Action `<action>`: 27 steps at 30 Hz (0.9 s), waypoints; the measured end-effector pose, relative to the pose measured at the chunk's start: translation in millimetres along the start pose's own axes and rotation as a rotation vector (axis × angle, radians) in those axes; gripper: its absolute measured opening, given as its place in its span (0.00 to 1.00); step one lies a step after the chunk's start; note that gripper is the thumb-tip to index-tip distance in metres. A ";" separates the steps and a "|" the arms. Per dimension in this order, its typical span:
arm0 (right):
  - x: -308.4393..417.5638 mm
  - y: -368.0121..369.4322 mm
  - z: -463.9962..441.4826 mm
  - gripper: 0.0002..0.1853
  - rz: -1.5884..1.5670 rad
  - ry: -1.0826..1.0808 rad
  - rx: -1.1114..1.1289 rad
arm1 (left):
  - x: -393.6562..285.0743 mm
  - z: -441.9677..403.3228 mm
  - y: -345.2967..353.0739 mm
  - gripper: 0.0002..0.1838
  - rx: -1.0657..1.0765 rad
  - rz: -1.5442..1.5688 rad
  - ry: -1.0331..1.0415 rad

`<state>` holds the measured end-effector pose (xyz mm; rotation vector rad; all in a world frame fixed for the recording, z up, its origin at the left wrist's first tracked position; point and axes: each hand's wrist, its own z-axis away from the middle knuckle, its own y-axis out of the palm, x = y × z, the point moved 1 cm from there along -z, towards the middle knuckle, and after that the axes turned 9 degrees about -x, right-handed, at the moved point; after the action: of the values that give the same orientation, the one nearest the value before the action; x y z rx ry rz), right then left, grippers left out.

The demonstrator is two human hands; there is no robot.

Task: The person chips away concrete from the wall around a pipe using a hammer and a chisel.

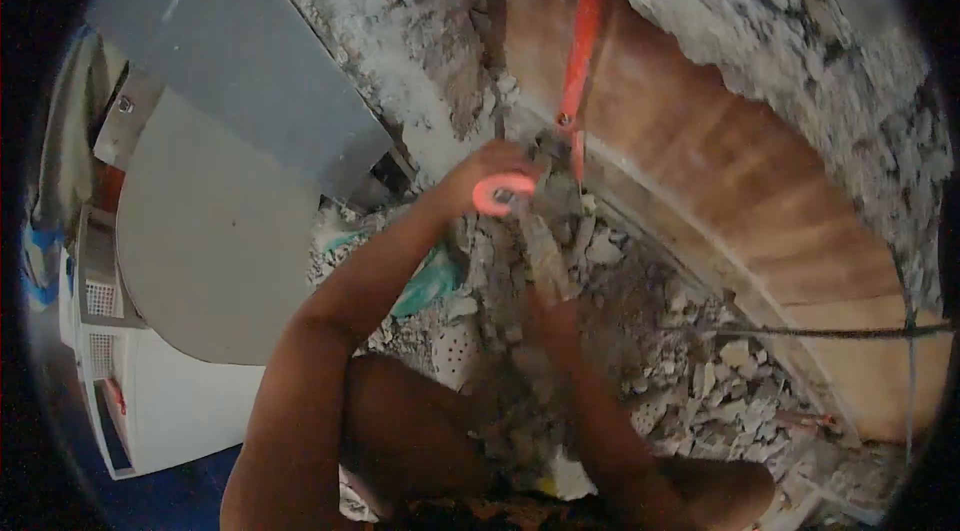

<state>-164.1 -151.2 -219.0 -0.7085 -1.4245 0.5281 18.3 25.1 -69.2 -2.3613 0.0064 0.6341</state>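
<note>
My left hand [492, 163] is closed around a chisel, of which a coral-red ring guard [489, 197] with a grey centre shows end-on. The shaft and tip are hidden. Just below and right of it is my right hand [546, 261], blurred and coated in grey dust; its fingers cannot be made out. Beside both hands lie grey lumps of rubble [560, 199]. A long red bar [580, 56] with a bolt near its lower end leans against the curved brown panel [680, 131], beyond my hands.
Broken masonry [735, 371] covers the ground right of my arms. Rough grey wall [790, 11] rises behind the panel. A grey board [240, 61] and a rounded beige panel [220, 221] stand left. Perforated shoe [455, 351] and green plastic [428, 283] are near my left arm.
</note>
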 end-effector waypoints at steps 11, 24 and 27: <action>-6.9 -26.0 52.3 0.13 -0.154 0.256 -0.130 | 3.0 45.5 23.7 0.17 0.228 -0.175 0.273; -44.4 -63.3 34.2 0.26 -0.182 0.451 -0.230 | 31.8 -12.8 13.0 0.21 -0.295 0.390 -0.332; -20.4 -75.8 34.8 0.23 -0.191 0.382 -0.294 | 32.8 15.0 55.2 0.23 -0.211 0.465 -0.410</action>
<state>-206.8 -214.0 -178.8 -0.8448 -1.2006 0.0266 31.2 -2.6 -127.6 -2.3965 0.3274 1.3943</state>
